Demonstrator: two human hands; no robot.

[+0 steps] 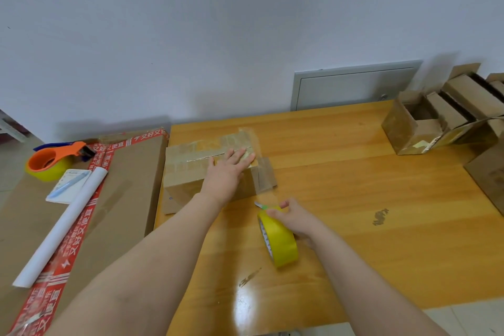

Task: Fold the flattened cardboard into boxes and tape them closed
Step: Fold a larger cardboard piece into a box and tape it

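**A makeshift packing corner in a plain room**

The place looked like a small packing workspace set up in an ordinary room, not a warehouse. A wooden table stood against a bare white wall fitted with a grey metal access panel. Folded cardboard boxes crowded its far right corner. A large flat carton striped with red printed tape lay alongside, carrying an orange tape dispenser, a pen and a notepad. A yellow tape roll was on the table.

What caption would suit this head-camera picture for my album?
Left hand presses a taped cardboard box while the right hand grips a yellow tape roll at a wooden table.
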